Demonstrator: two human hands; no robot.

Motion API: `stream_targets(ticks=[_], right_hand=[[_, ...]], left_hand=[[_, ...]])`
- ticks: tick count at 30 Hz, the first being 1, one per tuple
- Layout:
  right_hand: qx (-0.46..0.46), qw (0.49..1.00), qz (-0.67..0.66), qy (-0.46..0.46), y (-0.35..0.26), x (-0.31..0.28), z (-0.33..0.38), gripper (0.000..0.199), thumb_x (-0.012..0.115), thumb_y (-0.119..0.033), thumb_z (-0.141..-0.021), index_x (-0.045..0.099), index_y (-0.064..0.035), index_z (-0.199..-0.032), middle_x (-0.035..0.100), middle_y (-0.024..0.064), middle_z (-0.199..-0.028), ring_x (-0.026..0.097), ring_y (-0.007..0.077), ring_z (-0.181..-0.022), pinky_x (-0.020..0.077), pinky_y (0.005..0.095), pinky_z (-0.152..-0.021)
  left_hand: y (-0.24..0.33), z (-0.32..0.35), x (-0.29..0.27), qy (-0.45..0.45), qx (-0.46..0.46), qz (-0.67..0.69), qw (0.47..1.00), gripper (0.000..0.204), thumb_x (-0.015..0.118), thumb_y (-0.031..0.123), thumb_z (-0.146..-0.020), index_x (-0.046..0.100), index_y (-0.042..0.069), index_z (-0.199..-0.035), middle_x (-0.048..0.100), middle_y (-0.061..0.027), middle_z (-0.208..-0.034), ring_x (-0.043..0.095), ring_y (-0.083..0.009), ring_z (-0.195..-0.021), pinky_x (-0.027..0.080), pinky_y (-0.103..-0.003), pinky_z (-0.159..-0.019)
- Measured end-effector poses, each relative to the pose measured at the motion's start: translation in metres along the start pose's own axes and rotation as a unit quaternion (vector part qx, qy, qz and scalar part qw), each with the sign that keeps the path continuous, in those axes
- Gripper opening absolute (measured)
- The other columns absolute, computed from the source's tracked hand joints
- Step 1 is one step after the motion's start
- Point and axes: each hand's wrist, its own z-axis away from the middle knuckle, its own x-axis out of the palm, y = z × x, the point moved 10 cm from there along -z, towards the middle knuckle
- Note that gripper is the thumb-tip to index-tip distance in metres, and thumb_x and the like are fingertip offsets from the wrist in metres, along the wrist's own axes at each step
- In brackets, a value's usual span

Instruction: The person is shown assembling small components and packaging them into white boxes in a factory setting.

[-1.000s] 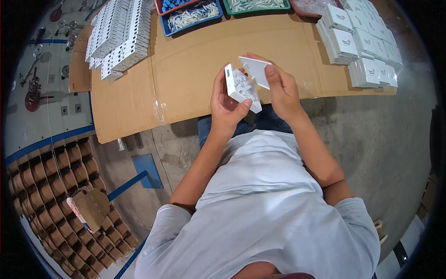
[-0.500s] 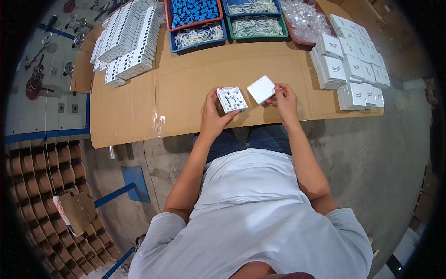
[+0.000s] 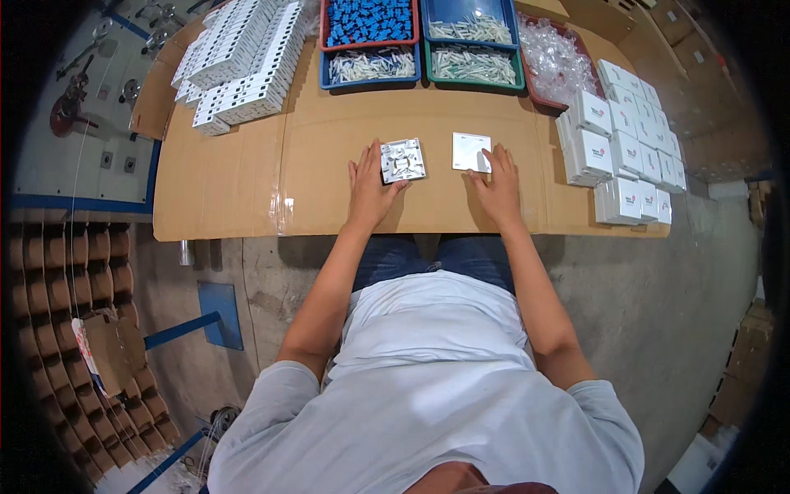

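Note:
On the cardboard-covered table lies a white square plastic housing (image 3: pixel 402 160), its open side up and its moulded inner parts showing. My left hand (image 3: pixel 370 188) holds it at the near left corner, index finger along the left side and thumb at the near edge. To its right, a flat white square cover (image 3: pixel 470 152) rests smooth face up. My right hand (image 3: pixel 497 188) grips this cover by its near right corner, thumb below and fingers at the right side. A gap of bare cardboard separates the two pieces.
Stacked white housings (image 3: pixel 247 70) stand at the far left. Along the back are a red tray (image 3: pixel 370 44) of blue parts, a blue tray (image 3: pixel 370 81) and a green tray (image 3: pixel 476 85) of small pale pieces, and clear plastic bags (image 3: pixel 559 62). White boxes (image 3: pixel 591 152) are piled at right.
Both pieces have come down flat onto the table and now sit squarer and farther apart. The cover has turned from tilted to level. The whole view has shifted slightly.

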Motion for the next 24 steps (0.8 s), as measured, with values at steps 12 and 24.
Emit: stream_targets(ticks=[12, 24], right_hand=[[-0.031, 0.998, 0.039, -0.023, -0.002, 0.006, 0.000, 0.051, 0.067, -0.033, -0.091, 0.060, -0.0091, -0.136, 0.044, 0.0136, -0.156, 0.034, 0.0399, -0.146, 0.0225, 0.0582, -0.119], [-0.018, 0.998, 0.051, -0.015, -0.006, 0.004, -0.001, 0.051, 0.069, -0.029, -0.088, 0.061, -0.0115, -0.135, 0.048, 0.0109, -0.154, 0.035, 0.0373, -0.146, 0.0226, 0.0559, -0.120]], left_hand=[[0.006, -0.021, 0.010, -0.019, 0.047, -0.029, 0.998, 0.094, 0.073, 0.036, -0.090, 0.019, 0.002, -0.160, 0.025, -0.0179, -0.165, 0.022, -0.0353, -0.153, 0.012, -0.056, -0.123], [0.000, -0.022, 0.007, -0.014, 0.049, -0.001, 0.999, 0.090, 0.073, 0.035, -0.090, 0.024, 0.001, -0.157, 0.038, -0.0218, -0.157, 0.029, -0.0423, -0.148, 0.017, -0.058, -0.122]])
